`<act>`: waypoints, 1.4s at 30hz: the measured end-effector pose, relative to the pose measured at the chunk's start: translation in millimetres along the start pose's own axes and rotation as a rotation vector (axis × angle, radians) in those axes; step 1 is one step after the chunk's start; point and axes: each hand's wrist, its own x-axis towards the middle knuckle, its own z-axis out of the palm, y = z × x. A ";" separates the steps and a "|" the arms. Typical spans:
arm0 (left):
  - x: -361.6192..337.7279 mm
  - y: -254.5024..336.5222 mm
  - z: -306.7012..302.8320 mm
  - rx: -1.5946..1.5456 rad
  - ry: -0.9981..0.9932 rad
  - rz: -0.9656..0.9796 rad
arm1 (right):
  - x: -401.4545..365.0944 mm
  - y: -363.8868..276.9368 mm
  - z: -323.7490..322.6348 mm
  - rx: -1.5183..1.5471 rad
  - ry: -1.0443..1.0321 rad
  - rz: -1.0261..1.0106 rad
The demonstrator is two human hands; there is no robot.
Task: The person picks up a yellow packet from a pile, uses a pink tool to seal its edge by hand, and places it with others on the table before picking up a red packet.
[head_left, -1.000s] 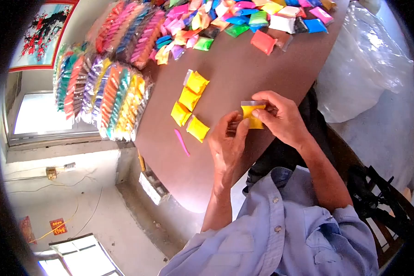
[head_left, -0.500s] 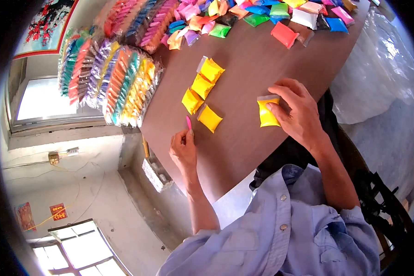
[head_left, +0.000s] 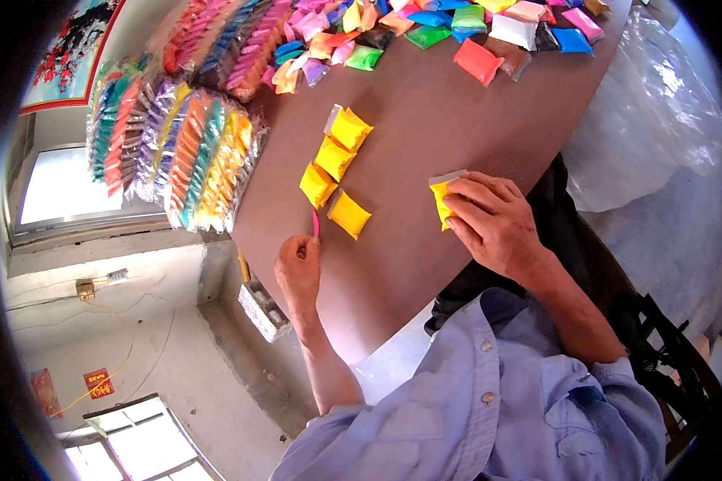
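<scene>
One stick (head_left: 316,224) is now pinched by left hand (head_left: 299,268) | packet (head_left: 440,200) is gripped by right hand (head_left: 493,220) alone | packet work seemingly turned one-handed

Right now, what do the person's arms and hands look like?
The left hand and right hand have five-fingered human shapes and wear no gloves; I can't see any rings or a watch. The forearms are uncovered, up to the sleeves of a pale blue-grey shirt with round buttons down its front.
</scene>
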 end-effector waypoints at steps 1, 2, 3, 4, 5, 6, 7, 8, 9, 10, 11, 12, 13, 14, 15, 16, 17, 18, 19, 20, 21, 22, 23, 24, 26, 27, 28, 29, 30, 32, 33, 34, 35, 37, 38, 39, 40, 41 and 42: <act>-0.7 1.7 -1.0 -0.001 -0.003 0.000 | -1.7 -1.5 -0.4 -0.002 -0.002 0.002; -1.3 3.6 -2.4 -0.002 -0.013 -0.006 | -3.4 -2.9 -0.2 -0.006 0.011 0.016; -1.7 4.5 -3.7 -0.001 -0.023 -0.012 | -4.6 -3.7 0.5 -0.008 0.024 0.030; -2.1 4.1 -4.5 0.001 -0.025 -0.013 | -6.2 -3.7 2.2 -0.007 0.022 0.032; -2.7 3.5 -5.0 -0.011 -0.030 -0.007 | -8.2 -2.9 4.6 0.011 0.058 0.023; -3.3 3.3 -5.3 -0.023 -0.036 -0.001 | -10.2 -1.9 6.5 0.030 0.093 0.014; -3.8 4.8 -6.2 -0.022 -0.038 -0.003 | -11.7 0.0 7.3 0.030 0.091 0.016; -4.0 7.4 -7.3 -0.045 -0.052 -0.025 | -12.9 2.4 7.6 0.015 0.046 -0.014; -3.6 9.2 -7.6 -0.069 -0.066 -0.046 | -13.4 4.1 7.9 -0.001 0.002 -0.045; -2.8 8.5 -7.2 -0.071 -0.065 -0.044 | -13.2 4.7 8.5 -0.003 0.003 -0.045; -2.2 5.8 -6.7 -0.039 -0.051 -0.001 | -12.7 4.8 8.8 0.007 0.008 -0.041; -1.4 2.8 -6.1 -0.006 -0.037 0.042 | -11.8 4.6 8.4 0.017 0.013 -0.036; 0.1 -1.6 -4.5 -0.009 -0.033 0.047 | -10.0 3.6 6.7 0.014 0.017 -0.039; 0.8 -7.6 -2.3 -0.007 -0.020 0.070 | -8.6 1.3 4.4 0.013 0.004 -0.021; 0.2 -6.0 -2.9 -0.001 -0.011 0.090 | -8.0 -1.6 2.7 0.016 -0.012 0.002; -1.0 -3.2 -4.5 0.003 -0.014 0.091 | -6.4 -4.7 1.7 0.018 -0.011 0.007; -2.4 2.1 -6.9 0.005 -0.035 0.052 | -3.9 -7.8 0.7 0.032 0.018 0.013; -3.8 6.2 -8.4 0.008 -0.055 0.010 | -3.2 -9.5 0.3 0.048 0.046 0.020; -4.8 3.6 -7.0 0.012 -0.058 0.007 | -4.1 -10.5 0.3 0.052 0.044 0.023; -5.1 -0.5 -4.9 -0.038 -0.043 -0.014 | -4.1 -11.2 0.4 0.044 0.052 0.006; -5.1 -2.8 -4.1 -0.088 -0.025 -0.036 | -3.6 -11.6 0.9 0.035 0.061 -0.012; -5.4 -2.8 -5.0 -0.088 -0.024 -0.038 | -6.1 -8.1 4.2 0.037 0.060 -0.013; -5.7 -2.4 -5.8 -0.100 -0.032 -0.048 | -11.0 -1.6 9.7 0.015 0.037 -0.038; -5.6 -2.0 -5.9 -0.115 -0.039 -0.059 | -12.3 2.1 11.9 -0.007 0.014 -0.065; -4.0 -7.5 -4.1 -0.082 -0.022 -0.025 | -9.4 1.5 10.3 0.000 0.012 -0.055; -3.3 -9.6 -5.1 -0.045 -0.012 0.013 | -8.9 -0.2 10.1 0.010 0.012 -0.036; -1.9 -8.4 -5.3 -0.044 -0.009 0.015 | -8.2 -0.3 10.2 0.010 0.015 -0.038; -1.6 -6.6 -5.0 -0.072 -0.017 0.004 | -8.4 -0.5 10.3 0.013 0.022 -0.028; -2.4 -5.2 -5.7 -0.097 -0.026 -0.008 | -9.3 -1.4 11.0 0.019 0.028 -0.017; -4.8 -1.1 -5.4 -0.084 0.002 -0.005 | -10.3 -1.6 9.7 0.030 0.038 -0.019; -6.0 1.4 -4.6 -0.079 0.023 -0.004 | -10.5 -1.5 8.5 0.033 0.041 -0.017; -7.8 4.7 -5.3 -0.096 0.035 -0.036 | -10.2 -1.7 8.1 0.038 0.043 -0.016; -9.1 6.5 -5.0 -0.093 0.036 -0.039 | -9.5 -1.5 7.8 0.058 0.079 -0.015; -9.6 7.4 -4.8 -0.179 0.065 -0.058 | -9.3 -0.8 8.7 0.087 0.106 -0.020; -8.2 3.7 -5.4 -0.175 0.070 -0.067 | -9.7 0.1 9.2 0.050 0.069 -0.026; -5.8 -1.7 -5.7 -0.138 0.040 -0.018 | -9.6 1.1 9.7 0.015 0.032 -0.035; -3.2 -4.5 -7.0 -0.101 0.011 0.033 | -9.0 2.3 10.1 0.014 0.025 -0.048; -0.5 -4.8 -9.0 -0.096 0.017 0.027 | -8.6 3.1 10.2 0.023 0.023 -0.054; 2.1 -2.8 -11.2 -0.094 -0.049 -0.050 | -8.3 3.9 10.0 0.024 0.023 -0.054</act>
